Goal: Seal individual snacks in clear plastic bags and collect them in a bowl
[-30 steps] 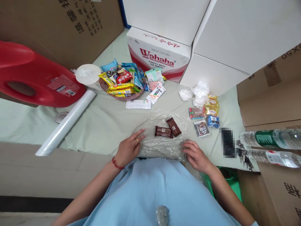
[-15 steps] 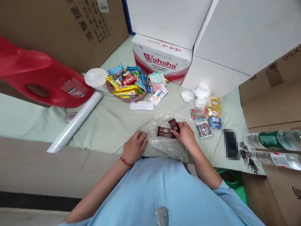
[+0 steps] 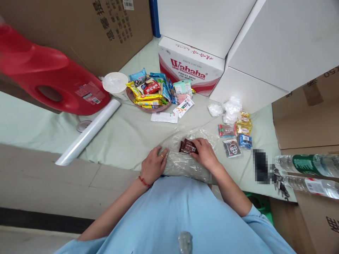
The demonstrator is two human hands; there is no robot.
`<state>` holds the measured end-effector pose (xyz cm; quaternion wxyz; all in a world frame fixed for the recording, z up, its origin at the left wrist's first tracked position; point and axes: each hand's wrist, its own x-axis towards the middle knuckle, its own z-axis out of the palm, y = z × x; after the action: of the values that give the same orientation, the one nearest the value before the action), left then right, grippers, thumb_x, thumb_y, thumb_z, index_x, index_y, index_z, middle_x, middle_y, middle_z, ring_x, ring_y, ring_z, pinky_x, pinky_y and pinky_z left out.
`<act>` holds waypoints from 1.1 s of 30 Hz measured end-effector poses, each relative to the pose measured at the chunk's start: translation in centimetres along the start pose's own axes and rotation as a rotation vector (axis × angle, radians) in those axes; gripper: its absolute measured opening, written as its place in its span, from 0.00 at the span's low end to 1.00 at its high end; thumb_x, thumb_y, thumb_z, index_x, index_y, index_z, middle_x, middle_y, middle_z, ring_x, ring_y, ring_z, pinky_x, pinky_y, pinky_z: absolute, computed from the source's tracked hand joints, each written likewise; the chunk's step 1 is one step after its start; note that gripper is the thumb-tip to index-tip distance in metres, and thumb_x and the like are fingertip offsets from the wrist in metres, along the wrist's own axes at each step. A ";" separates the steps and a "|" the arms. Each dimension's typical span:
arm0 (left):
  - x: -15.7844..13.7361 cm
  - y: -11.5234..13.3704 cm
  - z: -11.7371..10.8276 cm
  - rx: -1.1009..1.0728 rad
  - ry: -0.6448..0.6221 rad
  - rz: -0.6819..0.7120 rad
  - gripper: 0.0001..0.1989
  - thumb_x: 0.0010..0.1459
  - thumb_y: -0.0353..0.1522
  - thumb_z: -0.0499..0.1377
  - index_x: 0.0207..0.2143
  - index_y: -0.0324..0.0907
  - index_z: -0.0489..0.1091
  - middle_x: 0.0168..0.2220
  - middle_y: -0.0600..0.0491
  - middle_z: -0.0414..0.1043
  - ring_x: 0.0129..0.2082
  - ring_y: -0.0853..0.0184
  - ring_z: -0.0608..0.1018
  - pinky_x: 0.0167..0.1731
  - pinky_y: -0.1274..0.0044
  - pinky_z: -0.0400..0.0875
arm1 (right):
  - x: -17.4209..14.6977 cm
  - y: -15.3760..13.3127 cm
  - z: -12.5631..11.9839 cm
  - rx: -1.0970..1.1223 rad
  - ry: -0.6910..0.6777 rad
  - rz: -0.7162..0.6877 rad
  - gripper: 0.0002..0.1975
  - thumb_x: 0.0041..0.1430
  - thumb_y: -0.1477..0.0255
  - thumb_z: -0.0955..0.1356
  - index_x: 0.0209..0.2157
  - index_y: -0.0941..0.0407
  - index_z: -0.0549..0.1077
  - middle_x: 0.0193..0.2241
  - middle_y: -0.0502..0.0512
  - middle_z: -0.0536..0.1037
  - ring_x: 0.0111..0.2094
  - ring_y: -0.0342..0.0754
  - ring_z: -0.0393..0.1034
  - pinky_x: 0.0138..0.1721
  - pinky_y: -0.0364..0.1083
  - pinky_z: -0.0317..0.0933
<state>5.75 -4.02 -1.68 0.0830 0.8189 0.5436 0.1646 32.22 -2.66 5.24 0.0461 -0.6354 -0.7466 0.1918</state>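
A sheet of clear plastic film lies crinkled on the cloth at the front edge, close against my shirt. Two brown-wrapped snack bars lie stacked on it, one mostly covering the other. My right hand is closed on their right end, thumb in front and fingers behind. At the film's left edge is my left hand, palm down, with its bent fingers closed on the film; the fingertips are partly hidden.
Beyond the film are a basket of snacks and flat white packets. A film roll and red jug stand left. Small snack packs, keys and water bottles lie right. Boxes line the back.
My right hand has brought the upper snack bar down flat over the other; before, it stood tilted beside it. My left hand stays at the film's edge. The view has shifted slightly.
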 end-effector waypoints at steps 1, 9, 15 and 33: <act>0.0 0.0 0.0 0.003 0.003 -0.003 0.18 0.70 0.36 0.50 0.56 0.46 0.74 0.55 0.42 0.72 0.51 0.58 0.77 0.45 0.69 0.77 | 0.1 -0.1 0.0 -0.022 -0.011 -0.019 0.29 0.60 0.69 0.74 0.61 0.54 0.68 0.55 0.62 0.72 0.52 0.58 0.63 0.54 0.54 0.60; -0.4 0.3 0.3 -0.034 0.007 -0.052 0.18 0.70 0.35 0.51 0.57 0.45 0.74 0.56 0.42 0.72 0.53 0.57 0.77 0.46 0.69 0.77 | 0.4 -1.4 0.5 -0.160 -0.058 -0.087 0.23 0.61 0.70 0.73 0.57 0.56 0.71 0.52 0.64 0.74 0.52 0.60 0.64 0.50 0.54 0.61; -0.5 -0.4 -0.2 -0.125 -0.007 -0.060 0.19 0.70 0.37 0.51 0.58 0.45 0.73 0.58 0.42 0.70 0.48 0.59 0.79 0.45 0.68 0.78 | 0.6 -1.7 1.4 -0.123 -0.063 -0.077 0.25 0.62 0.70 0.72 0.60 0.56 0.69 0.56 0.64 0.73 0.53 0.62 0.65 0.52 0.58 0.63; 5.2 1.6 -2.5 0.056 -0.104 0.024 0.14 0.64 0.40 0.57 0.41 0.41 0.78 0.51 0.38 0.71 0.49 0.49 0.71 0.44 0.59 0.72 | -11.8 4.1 2.0 0.164 -0.077 -0.282 0.27 0.63 0.73 0.72 0.62 0.47 0.69 0.61 0.63 0.70 0.60 0.59 0.65 0.58 0.62 0.66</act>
<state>8.04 0.06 2.12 0.0862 0.8349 0.5329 0.1075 37.67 -14.08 4.02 0.0955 -0.5105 -0.8114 0.2680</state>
